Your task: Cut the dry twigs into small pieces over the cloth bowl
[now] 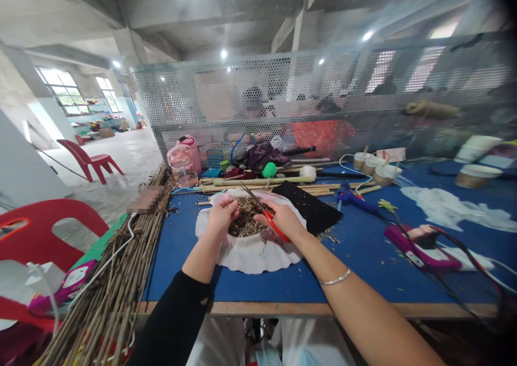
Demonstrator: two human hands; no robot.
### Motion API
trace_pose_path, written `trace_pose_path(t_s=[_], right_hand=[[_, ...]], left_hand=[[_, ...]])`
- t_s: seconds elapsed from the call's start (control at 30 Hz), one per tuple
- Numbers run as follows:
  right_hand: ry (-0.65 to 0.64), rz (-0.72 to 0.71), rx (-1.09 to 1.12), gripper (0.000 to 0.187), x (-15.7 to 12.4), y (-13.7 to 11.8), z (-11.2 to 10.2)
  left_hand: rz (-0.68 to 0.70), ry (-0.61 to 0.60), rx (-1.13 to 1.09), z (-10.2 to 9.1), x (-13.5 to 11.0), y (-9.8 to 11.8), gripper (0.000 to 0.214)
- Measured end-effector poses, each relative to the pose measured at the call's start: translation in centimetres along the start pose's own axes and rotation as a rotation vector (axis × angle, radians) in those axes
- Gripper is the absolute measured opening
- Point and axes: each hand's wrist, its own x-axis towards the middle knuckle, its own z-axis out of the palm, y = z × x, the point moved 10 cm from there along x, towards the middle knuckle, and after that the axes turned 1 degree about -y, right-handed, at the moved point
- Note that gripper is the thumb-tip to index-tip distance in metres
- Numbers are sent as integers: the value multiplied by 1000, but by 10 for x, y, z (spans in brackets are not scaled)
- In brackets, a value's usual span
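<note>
My right hand [283,219] is wrapped around a pair of scissors [275,227] with red handles. Their dark blades point up and to the left. On the left, my left hand [223,214] has its thumb and fingers pressed together; whatever is in the pinch is too small to make out. Both hands are above a container lined with white cloth [252,258], its wavy edge spread out on the table. Inside is a heap of brown chopped plant bits [245,219], partly hidden by my hands.
A black sheet [309,207] and a blue glue gun [355,200] lie to the right on the blue table [343,269]. Sticks [262,182], a green ball [269,169] and a pink bottle [194,153] stand behind. Bundled stalks [117,269] run along the left. Perforated metal panels [181,97] close off the back.
</note>
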Motion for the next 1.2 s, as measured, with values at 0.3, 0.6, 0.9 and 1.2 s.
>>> trace_pose_path(t_s=[0.3, 0.6, 0.9, 1.2], right_hand=[[-85, 69, -44, 53, -3, 1, 15], [-117, -9, -42, 59, -5, -13, 20], [-78, -78, -27, 58, -6, -21, 17], [14, -147, -155, 60, -4, -30, 6]], left_hand=[[-110, 69, -336, 3, -2, -7, 8], [-87, -41, -378, 15, -4, -3, 20], [22, -23, -257, 12, -5, 4, 30], [61, -16, -260, 11, -3, 1, 32]])
